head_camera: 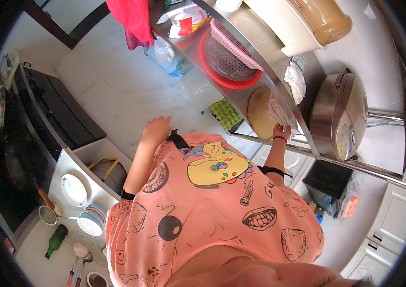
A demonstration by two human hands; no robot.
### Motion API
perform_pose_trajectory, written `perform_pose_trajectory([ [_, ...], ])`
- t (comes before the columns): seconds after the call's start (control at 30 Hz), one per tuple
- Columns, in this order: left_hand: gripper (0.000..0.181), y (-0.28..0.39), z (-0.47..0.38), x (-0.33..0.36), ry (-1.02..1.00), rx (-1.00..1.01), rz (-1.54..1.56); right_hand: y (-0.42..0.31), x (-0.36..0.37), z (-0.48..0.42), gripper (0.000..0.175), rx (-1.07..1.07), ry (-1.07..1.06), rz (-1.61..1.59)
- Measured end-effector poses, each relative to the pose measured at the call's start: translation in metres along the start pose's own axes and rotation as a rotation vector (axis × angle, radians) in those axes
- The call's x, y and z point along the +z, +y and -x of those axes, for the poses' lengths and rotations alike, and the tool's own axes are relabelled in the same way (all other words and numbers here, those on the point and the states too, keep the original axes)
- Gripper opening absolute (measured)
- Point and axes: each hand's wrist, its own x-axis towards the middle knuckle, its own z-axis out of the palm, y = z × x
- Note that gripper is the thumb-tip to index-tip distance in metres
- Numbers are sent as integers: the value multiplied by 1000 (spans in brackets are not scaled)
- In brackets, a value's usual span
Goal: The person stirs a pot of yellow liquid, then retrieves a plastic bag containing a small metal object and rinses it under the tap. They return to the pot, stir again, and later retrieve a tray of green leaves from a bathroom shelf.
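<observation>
My right hand (282, 131) reaches into the steel rack's middle shelf. Its fingers close on the lower end of a crumpled, pale translucent plastic bag (278, 109). Right beside the bag, a round wooden board (257, 111) lies on the shelf, partly covered by it. My left hand (157, 128) hangs in front of my body above the pale floor, fingers loosely bent and apart, with nothing visible in it. Farther along the same shelf are a red basin (203, 53), a grey perforated tray (224, 59) and a pink plastic basket (235, 45).
A rice cooker (339, 114) and a white cloth (295, 82) stand on the rack's top. Below are a green egg tray (226, 114) and a clear plastic bin (201, 89). At left, a counter (34, 247) holds plates (74, 190), bowls (91, 220) and a green bottle (56, 240).
</observation>
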Motion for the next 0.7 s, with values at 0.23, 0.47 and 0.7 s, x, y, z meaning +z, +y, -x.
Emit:
perform_pose_trajectory([
  [0.23, 30, 14, 11, -17, -92, -84, -27, 22, -31, -58, 24, 74, 17, 65],
  [0.47, 29, 20, 9, -24, -122, -165, -39, 27, -93, -91, 38, 208, 11, 658],
  [0.7, 27, 9, 3, -30, -143, -131, -10, 16, -129, -83, 37, 119, 360, 888],
])
